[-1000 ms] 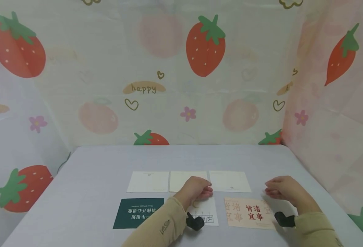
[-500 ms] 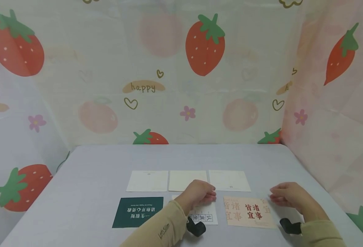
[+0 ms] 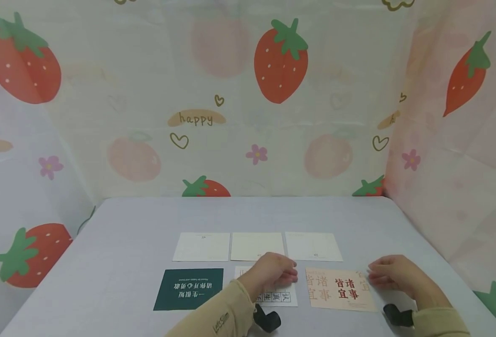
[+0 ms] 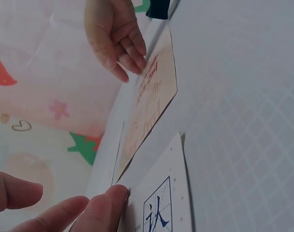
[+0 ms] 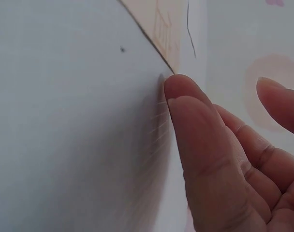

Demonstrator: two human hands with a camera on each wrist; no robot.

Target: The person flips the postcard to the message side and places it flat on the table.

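Observation:
My left hand (image 3: 271, 274) is over a white card (image 3: 287, 299) with boxed blue characters, covering part of it. Its fingers are loosely bent and hold nothing; in the left wrist view the fingertips are at the card's edge, and contact is hard to tell. To the right lies a peach card (image 3: 340, 292) with red characters. At that card's right edge is my right hand (image 3: 403, 278), fingers loosely bent around nothing. In the right wrist view its fingertips (image 5: 185, 92) come right up to the corner of the peach card. A dark green card (image 3: 188, 290) lies left of the white one.
Behind these is a row of pale cards: a left one (image 3: 201, 247), a middle one (image 3: 256, 243) and a right one (image 3: 314, 247). They lie flat on the pale tabletop (image 3: 117, 262). Strawberry-print cloth (image 3: 231, 93) hangs at the back and sides.
My left hand has shifted slightly right and nearer to me, uncovering more of the middle pale card. My right hand has come down a little and right. The cards stay in place.

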